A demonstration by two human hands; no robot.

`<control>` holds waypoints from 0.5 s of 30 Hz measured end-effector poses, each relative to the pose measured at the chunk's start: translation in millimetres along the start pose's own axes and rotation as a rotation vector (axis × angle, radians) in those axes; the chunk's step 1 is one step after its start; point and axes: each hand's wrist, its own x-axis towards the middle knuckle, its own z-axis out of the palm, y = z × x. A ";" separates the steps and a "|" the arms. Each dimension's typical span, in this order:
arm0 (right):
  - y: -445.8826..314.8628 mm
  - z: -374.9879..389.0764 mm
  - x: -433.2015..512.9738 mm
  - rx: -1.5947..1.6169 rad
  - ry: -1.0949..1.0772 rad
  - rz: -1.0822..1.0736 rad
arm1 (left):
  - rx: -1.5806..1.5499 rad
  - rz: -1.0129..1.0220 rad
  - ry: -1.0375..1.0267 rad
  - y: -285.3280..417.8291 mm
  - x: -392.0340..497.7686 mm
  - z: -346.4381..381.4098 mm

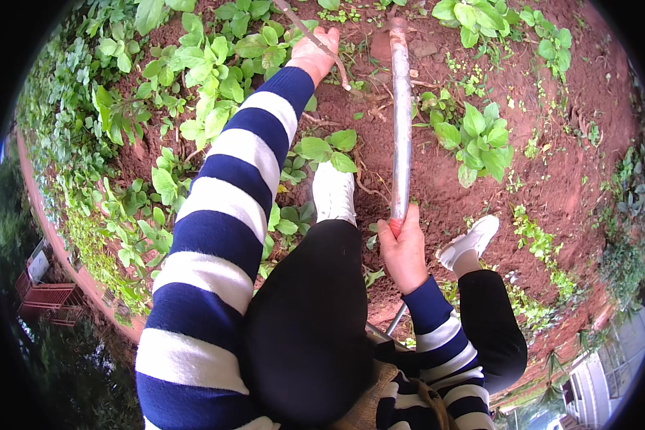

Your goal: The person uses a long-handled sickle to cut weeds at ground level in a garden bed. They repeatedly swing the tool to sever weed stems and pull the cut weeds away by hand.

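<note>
My right hand (406,250) grips the red end of a metal tube handle (401,123) of a garden tool. The tube runs away from me to a rusty far end (398,27) at the red soil; its working head cannot be made out clearly. My left hand (316,51) reaches forward low over the soil, left of the tool's far end. A thin brown stick (306,31) crosses over this hand, its cut end pointing down toward the tool. The fingertips are partly hidden, so whether they hold anything cannot be told. Leafy green plants (258,45) stand right beside it.
Another leafy plant (481,142) grows to the right of the handle. My white left shoe (333,191) is beside a small plant (328,148), and my right shoe (470,242) rests further right. Metal legs (395,321) show beneath me. Dense foliage (64,113) lines the left side.
</note>
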 end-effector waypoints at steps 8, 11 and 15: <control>5.0 -4.7 -0.4 -0.063 0.002 -0.012 | -0.187 -0.031 -0.029 0.6 -9.8 6.0; 5.6 -4.7 0.9 -0.115 0.023 -0.004 | -0.261 0.132 -0.019 -1.1 -39.7 15.4; 4.1 -3.8 0.3 -0.124 -0.016 0.012 | -0.329 -0.061 0.095 -1.9 -52.0 29.1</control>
